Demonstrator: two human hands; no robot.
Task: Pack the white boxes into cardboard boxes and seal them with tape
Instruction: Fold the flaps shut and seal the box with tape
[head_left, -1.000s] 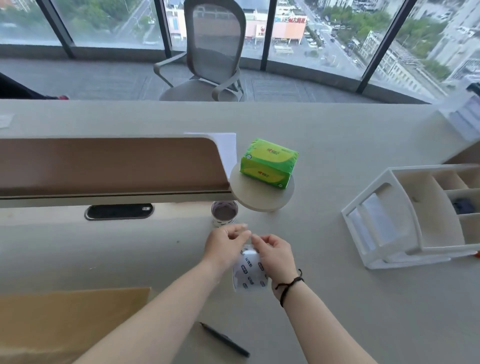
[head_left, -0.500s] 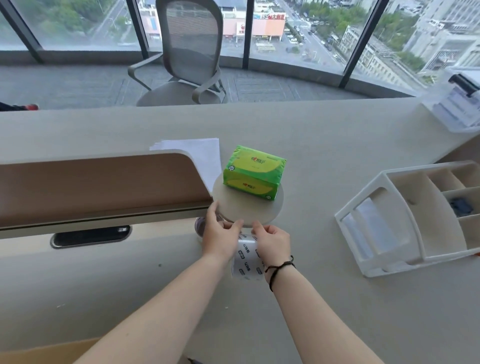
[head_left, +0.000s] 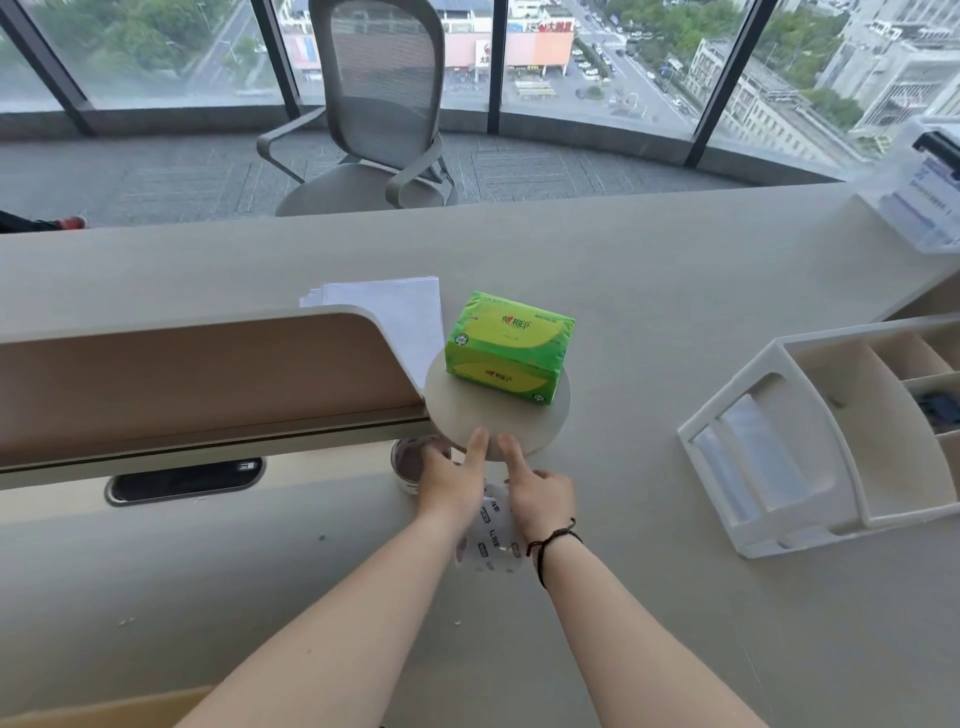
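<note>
My left hand (head_left: 451, 480) and my right hand (head_left: 537, 493) are close together at the front rim of a round beige disc (head_left: 519, 431). Between them they hold a strip of clear printed tape (head_left: 492, 540), which hangs down under my wrists. Each index finger stretches forward and touches the disc's rim. A tape roll (head_left: 410, 462) stands just left of my left hand, partly covered by its fingers. A corner of brown cardboard (head_left: 104, 711) shows at the bottom left. No white box is in view.
A green tissue pack (head_left: 506, 345) lies on the disc. A curved desk divider (head_left: 208, 384) runs along the left, with papers (head_left: 400, 306) behind it. A white compartment organiser (head_left: 831, 431) sits at the right. A grey chair (head_left: 374, 114) stands beyond the desk.
Both hands moved forward with the tape strip to the disc's rim, and the index fingers now stretch out onto it. My view rose, so the pen and most of the cardboard left the frame.
</note>
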